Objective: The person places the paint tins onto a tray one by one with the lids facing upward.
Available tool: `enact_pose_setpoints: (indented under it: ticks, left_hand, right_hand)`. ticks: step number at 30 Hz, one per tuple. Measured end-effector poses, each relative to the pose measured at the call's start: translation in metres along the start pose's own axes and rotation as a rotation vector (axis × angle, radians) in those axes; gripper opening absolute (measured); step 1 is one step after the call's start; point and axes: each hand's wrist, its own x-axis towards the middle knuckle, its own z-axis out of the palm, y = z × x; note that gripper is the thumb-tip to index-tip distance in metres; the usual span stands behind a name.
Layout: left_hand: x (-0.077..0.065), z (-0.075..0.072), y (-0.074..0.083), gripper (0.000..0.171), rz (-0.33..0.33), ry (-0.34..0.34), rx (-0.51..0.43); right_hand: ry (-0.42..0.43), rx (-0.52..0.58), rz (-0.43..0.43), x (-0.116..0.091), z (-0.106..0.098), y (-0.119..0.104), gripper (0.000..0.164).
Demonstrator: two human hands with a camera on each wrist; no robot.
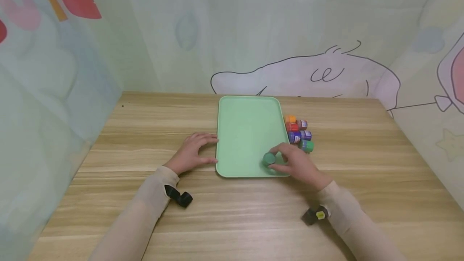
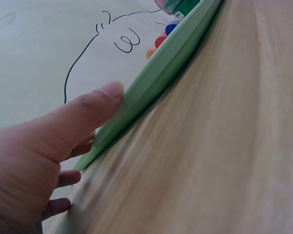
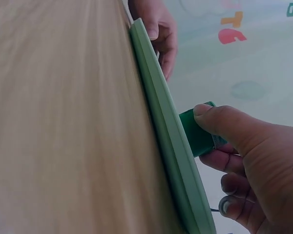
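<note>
Looks early on, judging by how jars lie: 1 green jar at tray's near R corner, in hand; 6 other jars (orange, reds, blues, another green) bunched on table just outside tray's R edge. No other jar on tray, so most prob. left to handle. Can't tell if green jar's base is fully down; tray rim hides it in R wrist view.

R hand: thumb + fingers pinching green jar's sides, gap only jar-wide; other fingers loosely bent.

L hand: thumb & fingers spread wide, tips touching tray's L edge toward near corner, nothing gripped.
</note>
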Motion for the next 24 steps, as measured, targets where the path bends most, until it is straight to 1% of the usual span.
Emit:
enact_pose_setpoints:
  ticks: [6, 10, 18, 24]
  left_hand:
    - [0.0004, 0.0000, 0.0007, 0.065, -0.003, -0.008, -0.006]
    - [0.0000, -0.0003, 0.0004, 0.065, -0.006, -0.005, -0.007]
    - [-0.0009, -0.0014, 0.0014, 0.064, -0.015, -0.006, -0.028]
    - [0.0009, -0.0006, 0.0001, 0.065, -0.017, -0.012, -0.031]
  right_hand:
    - [0.012, 0.042, -0.032, 0.0005, 0.0028, 0.0008, 0.029]
    - [0.016, 0.051, -0.046, 0.0016, 0.0033, 0.0022, 0.029]
    - [-0.002, 0.032, -0.027, 0.0027, 0.0023, 0.0027, 0.032]
    - [-0.007, 0.023, -0.020, 0.0016, 0.0011, 0.0026, 0.034]
